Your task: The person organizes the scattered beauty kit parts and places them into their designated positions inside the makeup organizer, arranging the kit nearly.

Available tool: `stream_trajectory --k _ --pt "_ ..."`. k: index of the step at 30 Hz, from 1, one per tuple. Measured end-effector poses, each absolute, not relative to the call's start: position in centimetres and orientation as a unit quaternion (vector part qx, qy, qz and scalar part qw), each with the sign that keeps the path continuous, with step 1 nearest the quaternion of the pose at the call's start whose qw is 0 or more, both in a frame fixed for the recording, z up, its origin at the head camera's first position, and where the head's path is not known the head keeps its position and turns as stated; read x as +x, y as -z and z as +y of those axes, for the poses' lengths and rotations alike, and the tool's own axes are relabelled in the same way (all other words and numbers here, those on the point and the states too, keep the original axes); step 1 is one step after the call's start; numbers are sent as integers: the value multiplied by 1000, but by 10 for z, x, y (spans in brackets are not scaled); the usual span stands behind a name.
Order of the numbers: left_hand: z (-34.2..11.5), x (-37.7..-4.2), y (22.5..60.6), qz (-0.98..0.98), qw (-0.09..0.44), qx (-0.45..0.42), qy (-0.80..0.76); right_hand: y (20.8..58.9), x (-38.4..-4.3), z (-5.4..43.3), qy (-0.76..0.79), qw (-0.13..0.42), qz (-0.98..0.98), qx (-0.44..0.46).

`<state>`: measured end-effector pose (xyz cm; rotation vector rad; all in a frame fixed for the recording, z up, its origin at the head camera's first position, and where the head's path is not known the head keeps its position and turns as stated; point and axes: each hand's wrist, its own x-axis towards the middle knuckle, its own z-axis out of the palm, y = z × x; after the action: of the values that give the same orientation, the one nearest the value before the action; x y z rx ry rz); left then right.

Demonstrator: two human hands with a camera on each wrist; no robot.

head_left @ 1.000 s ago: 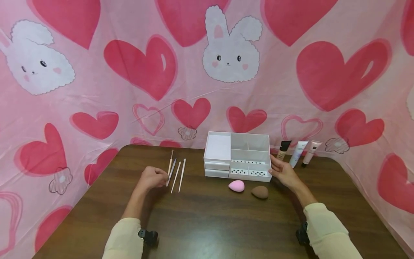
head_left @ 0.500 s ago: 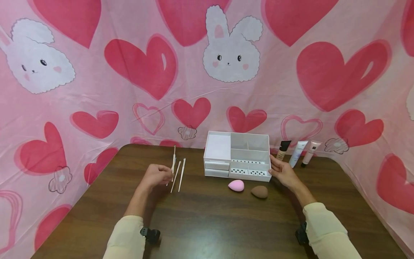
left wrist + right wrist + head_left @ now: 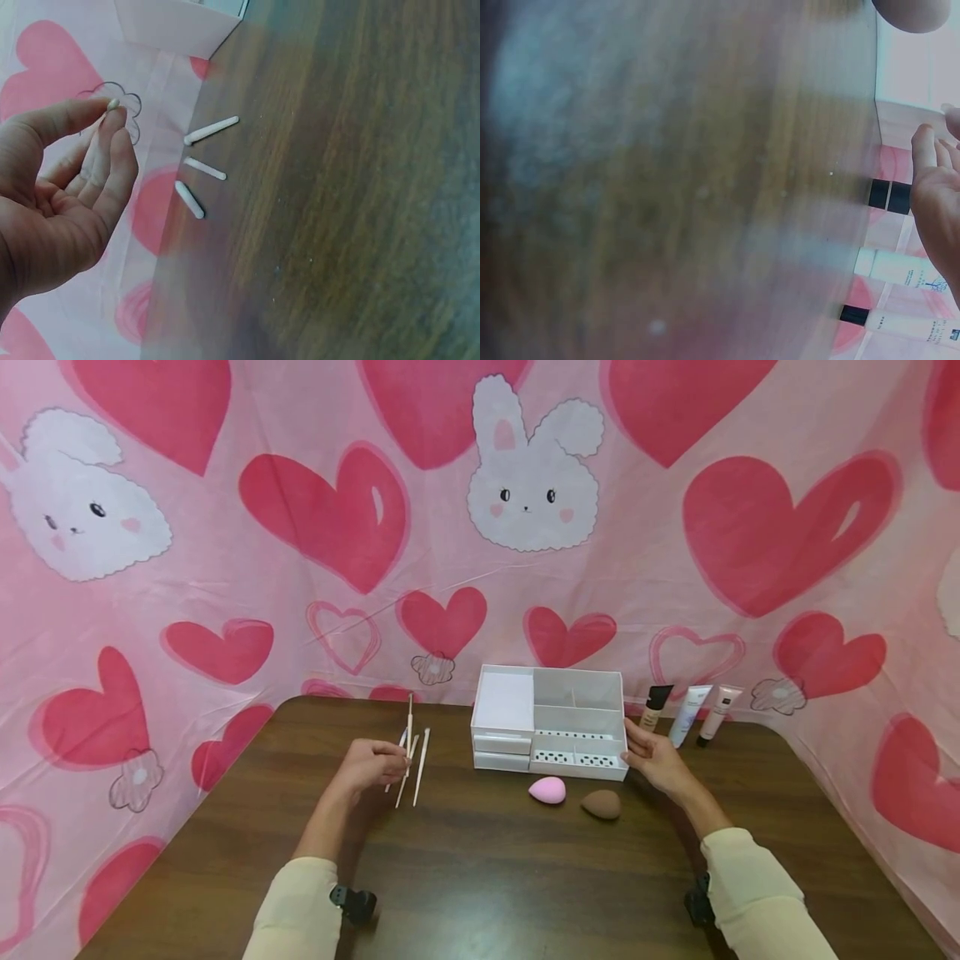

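Observation:
My left hand [image 3: 371, 765] pinches a thin makeup brush [image 3: 410, 714] between thumb and fingertips, holding it upright off the table. In the left wrist view the brush's pale end [image 3: 113, 103] pokes out between the fingertips. Three similar slim brushes lie beside that hand, among them one white-handled brush [image 3: 422, 768]; the hand partly covers the others in the head view. A white makeup organizer [image 3: 508, 695] stands at the back middle. My right hand [image 3: 662, 763] touches its right side, fingers extended along the wall and thumb near the front corner.
A pink makeup sponge [image 3: 548, 790] and a brown makeup sponge [image 3: 602, 804] lie before the organizer. To its right stand a black-capped tube [image 3: 655, 706], a white tube [image 3: 690, 717] and a pink tube [image 3: 721, 714]. A patterned pink cloth [image 3: 525, 577] hangs behind the wooden table [image 3: 480, 877].
My left hand has picked a brush up from the table, turned it upright and shifted slightly right, over the other brushes. The right hand stays at the organizer.

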<state>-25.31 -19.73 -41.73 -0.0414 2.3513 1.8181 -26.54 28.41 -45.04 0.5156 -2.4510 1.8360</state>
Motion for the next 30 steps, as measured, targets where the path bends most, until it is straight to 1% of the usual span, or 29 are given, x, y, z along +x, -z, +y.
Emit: stream_trajectory --k 16,30 --pt "-181 -257 414 763 94 -5 -640 452 -266 283 -590 19 -787 177" --pt "-147 -263 404 754 102 12 -649 452 -266 284 -586 17 -792 171"
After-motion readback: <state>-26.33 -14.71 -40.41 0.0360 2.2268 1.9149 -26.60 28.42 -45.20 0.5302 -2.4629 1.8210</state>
